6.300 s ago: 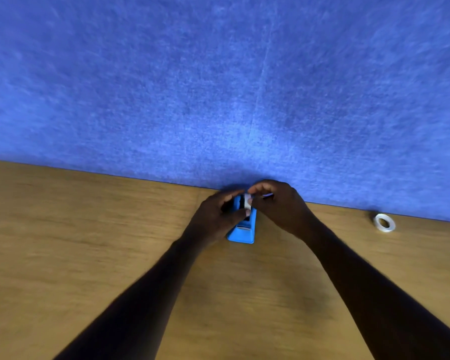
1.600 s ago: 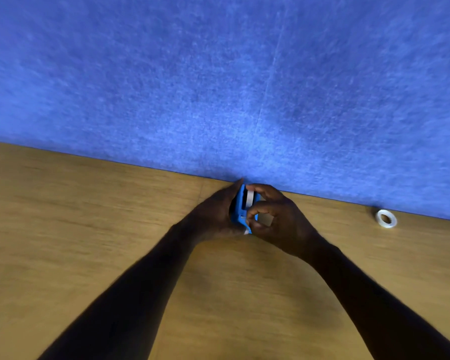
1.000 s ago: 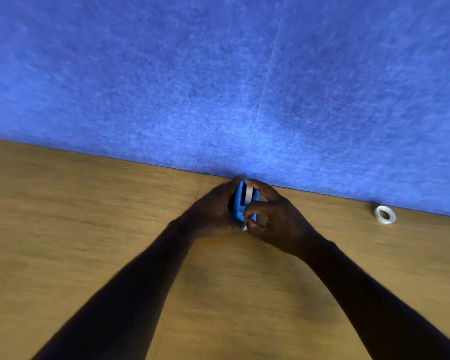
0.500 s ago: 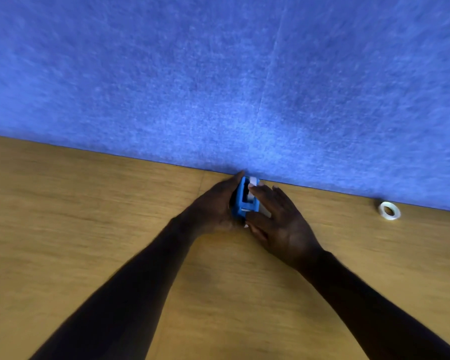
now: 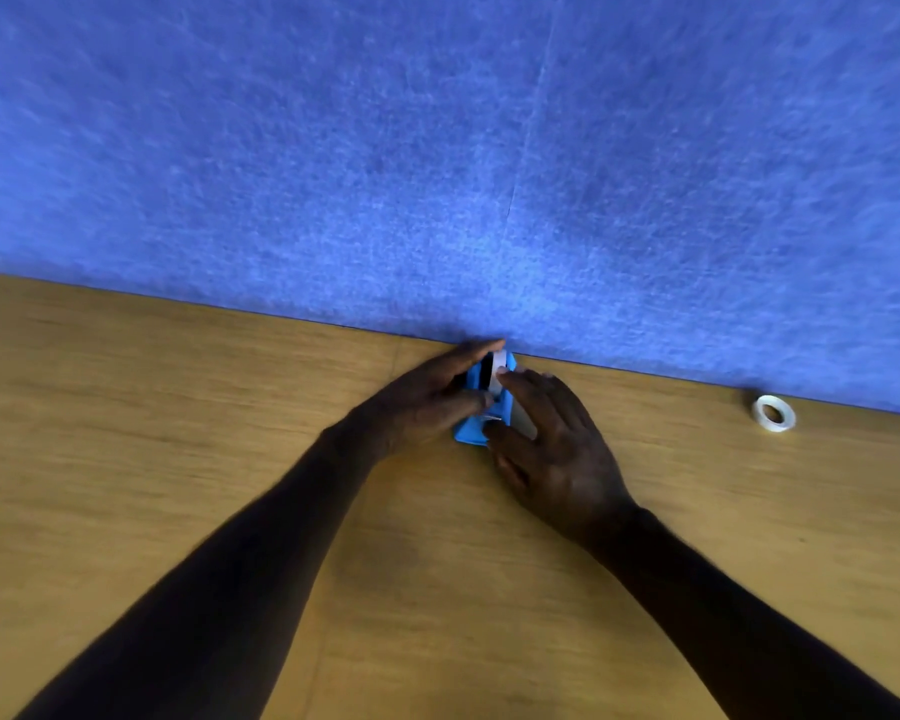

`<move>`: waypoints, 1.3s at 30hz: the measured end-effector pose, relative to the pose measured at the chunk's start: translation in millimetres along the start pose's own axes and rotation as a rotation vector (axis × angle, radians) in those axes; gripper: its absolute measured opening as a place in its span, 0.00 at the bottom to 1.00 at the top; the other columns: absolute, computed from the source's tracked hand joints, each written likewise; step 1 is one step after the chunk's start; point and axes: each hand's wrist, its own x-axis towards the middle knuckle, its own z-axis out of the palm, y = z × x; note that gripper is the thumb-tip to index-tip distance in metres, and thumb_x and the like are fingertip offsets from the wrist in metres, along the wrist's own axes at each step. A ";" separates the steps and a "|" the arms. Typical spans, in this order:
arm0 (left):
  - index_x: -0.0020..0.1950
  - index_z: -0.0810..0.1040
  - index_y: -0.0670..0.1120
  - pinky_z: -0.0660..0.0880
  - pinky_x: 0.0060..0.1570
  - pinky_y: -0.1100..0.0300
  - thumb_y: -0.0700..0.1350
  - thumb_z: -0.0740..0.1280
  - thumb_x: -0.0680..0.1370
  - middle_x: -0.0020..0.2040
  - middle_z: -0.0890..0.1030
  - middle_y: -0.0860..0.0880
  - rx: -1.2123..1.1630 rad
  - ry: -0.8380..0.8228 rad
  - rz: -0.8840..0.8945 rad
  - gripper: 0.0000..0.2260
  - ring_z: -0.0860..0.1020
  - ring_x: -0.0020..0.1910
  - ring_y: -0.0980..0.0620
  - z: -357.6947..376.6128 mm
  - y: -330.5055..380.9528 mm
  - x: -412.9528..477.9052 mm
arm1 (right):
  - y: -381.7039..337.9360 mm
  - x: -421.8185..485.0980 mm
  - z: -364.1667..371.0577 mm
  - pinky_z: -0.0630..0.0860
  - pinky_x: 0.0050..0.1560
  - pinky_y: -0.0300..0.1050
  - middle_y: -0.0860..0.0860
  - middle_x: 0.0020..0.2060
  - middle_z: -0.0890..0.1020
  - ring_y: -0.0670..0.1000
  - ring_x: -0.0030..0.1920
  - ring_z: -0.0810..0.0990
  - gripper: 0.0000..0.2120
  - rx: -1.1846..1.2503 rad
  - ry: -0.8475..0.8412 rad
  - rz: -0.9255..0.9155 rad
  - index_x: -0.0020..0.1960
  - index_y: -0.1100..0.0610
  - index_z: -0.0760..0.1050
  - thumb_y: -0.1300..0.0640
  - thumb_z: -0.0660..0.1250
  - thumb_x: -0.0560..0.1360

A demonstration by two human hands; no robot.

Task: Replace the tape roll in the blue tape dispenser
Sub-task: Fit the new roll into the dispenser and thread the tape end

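Observation:
The blue tape dispenser [image 5: 470, 431] rests on the wooden table [image 5: 178, 459] close to the blue felt partition. A white tape roll [image 5: 499, 362] sits in its top. My left hand [image 5: 427, 397] wraps the dispenser's left side and grips it. My right hand [image 5: 546, 439] lies flat against the dispenser's right side, fingers spread and extended, the fingertips touching the roll. A strip of tape seems to run under my right fingers, blurred. Much of the dispenser is hidden by both hands.
A second white tape roll [image 5: 774, 413] lies flat on the table at the far right, next to the blue felt partition [image 5: 437, 148] that stands along the table's back edge.
My right hand has uncurled from a pinch at the dispenser's front into a flat, spread hand on its right side. The dispenser has come down onto the table. My left hand still grips it.

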 end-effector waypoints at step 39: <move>0.79 0.58 0.58 0.63 0.58 0.81 0.46 0.71 0.79 0.78 0.63 0.57 0.181 0.091 -0.036 0.33 0.60 0.72 0.66 6.6 4.3 -3.2 | -7.4 -21.3 9.1 0.69 0.65 0.63 0.59 0.56 0.83 0.61 0.59 0.78 0.04 -0.048 0.078 0.041 0.47 0.59 0.82 0.60 0.69 0.73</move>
